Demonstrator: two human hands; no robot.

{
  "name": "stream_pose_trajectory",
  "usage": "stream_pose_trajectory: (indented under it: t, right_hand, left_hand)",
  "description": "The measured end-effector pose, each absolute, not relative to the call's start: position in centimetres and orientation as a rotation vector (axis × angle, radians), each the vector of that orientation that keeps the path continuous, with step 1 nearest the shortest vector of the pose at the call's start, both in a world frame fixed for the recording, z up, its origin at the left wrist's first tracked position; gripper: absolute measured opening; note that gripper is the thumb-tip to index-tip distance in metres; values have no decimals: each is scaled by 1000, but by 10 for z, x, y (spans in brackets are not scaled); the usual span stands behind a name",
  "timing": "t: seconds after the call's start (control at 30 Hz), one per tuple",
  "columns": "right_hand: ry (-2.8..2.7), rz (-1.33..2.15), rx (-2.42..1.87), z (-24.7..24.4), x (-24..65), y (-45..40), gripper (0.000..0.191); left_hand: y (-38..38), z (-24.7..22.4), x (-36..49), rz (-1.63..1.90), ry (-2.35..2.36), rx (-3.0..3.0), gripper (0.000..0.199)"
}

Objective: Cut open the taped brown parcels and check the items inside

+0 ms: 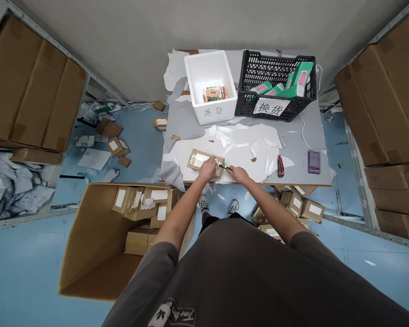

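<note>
A small taped cardboard box [194,160] with a white label lies near the front edge of the table. My left hand [207,170] rests on its top, fingers closed against the box and label. My right hand [238,174] is wrapped round a thin black and yellow cutter [225,167], whose tip meets the right end of the box. Further right on the table lies a red and black tool [280,166].
A white bin [215,111] and a black crate [259,113] with green boxes stand at the back of the table. A phone [314,162] lies at right. A large open carton [98,227] of parcels stands lower left; more parcels [291,203] sit below the table.
</note>
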State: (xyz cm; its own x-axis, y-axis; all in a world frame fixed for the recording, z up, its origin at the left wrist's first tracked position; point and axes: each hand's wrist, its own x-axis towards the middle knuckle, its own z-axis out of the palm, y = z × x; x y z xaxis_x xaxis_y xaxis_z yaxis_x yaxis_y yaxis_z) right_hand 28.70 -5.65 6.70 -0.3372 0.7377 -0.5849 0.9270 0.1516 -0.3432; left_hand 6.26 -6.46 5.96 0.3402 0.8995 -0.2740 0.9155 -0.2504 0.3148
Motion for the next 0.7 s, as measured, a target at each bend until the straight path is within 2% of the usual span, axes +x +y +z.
stream_pose_trajectory:
  t: [0.17, 0.43, 0.7]
  right_hand:
    - [2160, -944, 1466, 72, 287, -38, 48]
    - [2142, -1048, 1440, 69, 292, -34, 49]
    - [2112, -1160, 1425, 66, 287, -29, 44]
  left_hand:
    - [-68, 64, 73, -132, 1622, 2152, 70]
    - [-69, 67, 79, -242, 1684, 2025, 107]
    - [-67, 66, 74, -268, 1660, 2032, 108]
